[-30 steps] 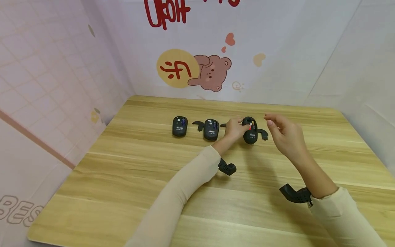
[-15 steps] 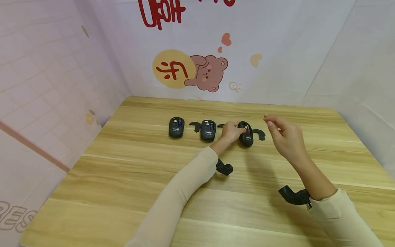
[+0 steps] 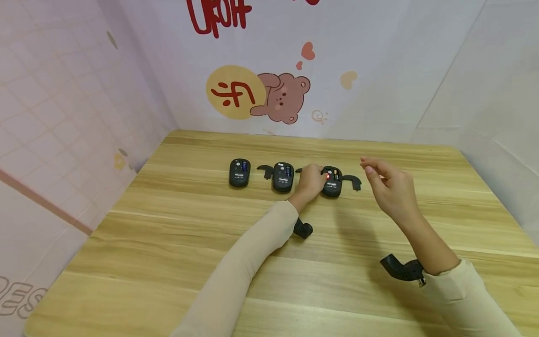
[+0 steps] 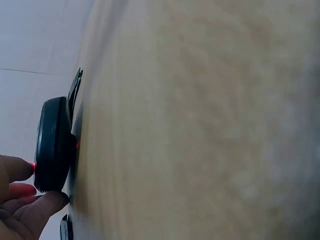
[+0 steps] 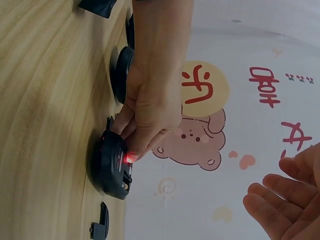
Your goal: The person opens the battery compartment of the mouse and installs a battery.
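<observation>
An upturned black computer mouse (image 3: 332, 183) is in my left hand (image 3: 310, 181), the thumb on its underside and the fingers at its left edge. Its battery bay lies uncovered, showing something yellowish inside. Red light glows at the thumb tip, also in the right wrist view, where the mouse (image 5: 111, 165) hovers at or just above the wood; I cannot tell whether it touches. To its right lies a curved black battery cover (image 3: 353, 181). My right hand (image 3: 391, 189) is raised over the table, fingers loosely bent, holding nothing.
Two more upturned mice, a left one (image 3: 240, 172) and a middle one (image 3: 283, 177), show blue batteries in uncovered bays. Between them is another cover (image 3: 266, 171); a further cover (image 3: 299, 170) is partly behind my left hand. A printed wall (image 3: 370, 107) borders the wooden table (image 3: 177, 234).
My left hand has drawn the mouse left towards the middle one and turned it, so it now sits straighter. The right hand has stayed nearly still. The head view has shifted slightly.
</observation>
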The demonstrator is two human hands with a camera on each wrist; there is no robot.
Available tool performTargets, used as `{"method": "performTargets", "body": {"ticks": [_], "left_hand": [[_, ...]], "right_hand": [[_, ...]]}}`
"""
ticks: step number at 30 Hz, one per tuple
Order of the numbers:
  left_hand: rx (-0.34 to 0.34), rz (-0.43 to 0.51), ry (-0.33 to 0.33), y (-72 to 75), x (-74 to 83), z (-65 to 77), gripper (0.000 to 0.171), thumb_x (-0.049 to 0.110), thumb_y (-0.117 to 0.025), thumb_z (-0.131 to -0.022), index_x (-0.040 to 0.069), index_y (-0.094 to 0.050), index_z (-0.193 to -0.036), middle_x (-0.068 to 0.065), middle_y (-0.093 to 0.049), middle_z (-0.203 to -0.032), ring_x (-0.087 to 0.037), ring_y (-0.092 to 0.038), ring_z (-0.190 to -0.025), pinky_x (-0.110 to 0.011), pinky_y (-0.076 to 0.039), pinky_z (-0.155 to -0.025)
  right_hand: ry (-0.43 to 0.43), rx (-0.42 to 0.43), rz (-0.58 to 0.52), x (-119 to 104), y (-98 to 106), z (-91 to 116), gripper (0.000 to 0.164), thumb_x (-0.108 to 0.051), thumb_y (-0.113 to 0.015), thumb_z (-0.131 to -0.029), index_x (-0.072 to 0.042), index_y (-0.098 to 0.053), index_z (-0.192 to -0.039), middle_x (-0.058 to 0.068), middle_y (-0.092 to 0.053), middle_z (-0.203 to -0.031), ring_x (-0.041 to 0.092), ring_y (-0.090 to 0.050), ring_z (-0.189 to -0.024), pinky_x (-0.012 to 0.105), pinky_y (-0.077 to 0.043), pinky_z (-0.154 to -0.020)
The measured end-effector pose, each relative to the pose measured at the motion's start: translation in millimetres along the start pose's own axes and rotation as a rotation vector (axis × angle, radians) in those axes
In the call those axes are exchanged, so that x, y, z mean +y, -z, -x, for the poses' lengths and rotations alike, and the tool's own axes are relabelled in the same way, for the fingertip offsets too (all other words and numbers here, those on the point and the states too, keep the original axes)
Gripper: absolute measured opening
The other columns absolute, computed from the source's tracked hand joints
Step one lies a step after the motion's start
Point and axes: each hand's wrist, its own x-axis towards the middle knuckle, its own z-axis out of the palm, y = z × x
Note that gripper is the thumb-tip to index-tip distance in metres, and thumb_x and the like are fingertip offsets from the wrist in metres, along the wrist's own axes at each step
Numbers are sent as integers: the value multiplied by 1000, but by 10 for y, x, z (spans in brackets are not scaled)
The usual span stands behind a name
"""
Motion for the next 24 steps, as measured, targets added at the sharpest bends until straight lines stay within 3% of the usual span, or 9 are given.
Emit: {"method": "performTargets", "body": {"ticks": [7,10,13,16,17,20,22,23,24], "left_hand": [[11,-94,-89,19,-19,19,30,17,-59,-92,5,-62,-120,-6,-62,-117,-10,-61,-98,-18,-52,-68],[31,-69,-97,43,-3,40,32,18,-60,-91,4,-62,-120,-7,-62,-116,-3,-58,-93,-14,-49,-64],[35,24,-113,145,66,97,35,19,-61,-91,3,-59,-123,-9,-67,-105,-4,-53,-61,-15,-39,-47],[14,83,-161,319,173,182,41,24,-61,-91,5,-56,-127,-9,-65,-111,-7,-36,-46,-17,-30,-43],[-6,86,-185,389,210,212,43,26,-60,-91,6,-54,-129,-8,-63,-115,-7,-43,-49,-16,-36,-46],[-105,29,-253,606,293,304,55,36,-59,-91,10,-45,-137,-3,-38,-143,-4,-54,-102,-20,-44,-87],[-198,-21,-292,744,317,359,64,40,-58,-90,14,-35,-144,-3,-18,-151,-10,-23,-134,-34,-25,-109],[-232,-61,-306,803,317,383,68,43,-58,-90,16,-30,-146,-4,-10,-153,-13,-2,-138,-41,-10,-113],[-260,-99,-316,859,309,405,72,45,-58,-89,18,-26,-147,-5,-3,-154,-17,5,-138,-46,-6,-112]], "right_hand": [[-23,-36,-6,14,13,3,23,-12,-51,-96,2,-65,-106,13,-63,-114,30,-61,-99,-1,-40,-68],[-41,-62,-8,5,25,4,23,-13,-51,-96,2,-64,-108,14,-62,-115,34,-60,-99,-1,-39,-71],[-57,-87,2,11,33,-3,24,-13,-51,-96,2,-64,-110,16,-62,-115,36,-60,-100,15,-50,-76],[-76,-106,18,18,46,-9,25,-14,-51,-96,2,-63,-111,18,-62,-114,38,-60,-99,41,-52,-79],[-84,-116,19,23,51,-11,26,-15,-51,-96,3,-62,-112,19,-61,-114,39,-59,-99,49,-49,-79],[-102,-154,41,30,66,-14,31,-20,-53,-96,1,-60,-118,21,-59,-118,40,-62,-90,56,-48,-81],[-108,-195,50,37,71,-20,37,-24,-55,-95,0,-57,-122,21,-55,-124,41,-62,-85,58,-45,-84],[-109,-222,56,39,73,-25,40,-26,-56,-94,0,-55,-125,20,-52,-128,41,-60,-91,58,-43,-87],[-113,-254,61,42,74,-30,45,-27,-58,-93,-2,-52,-129,19,-47,-133,41,-58,-96,60,-41,-88]]}}
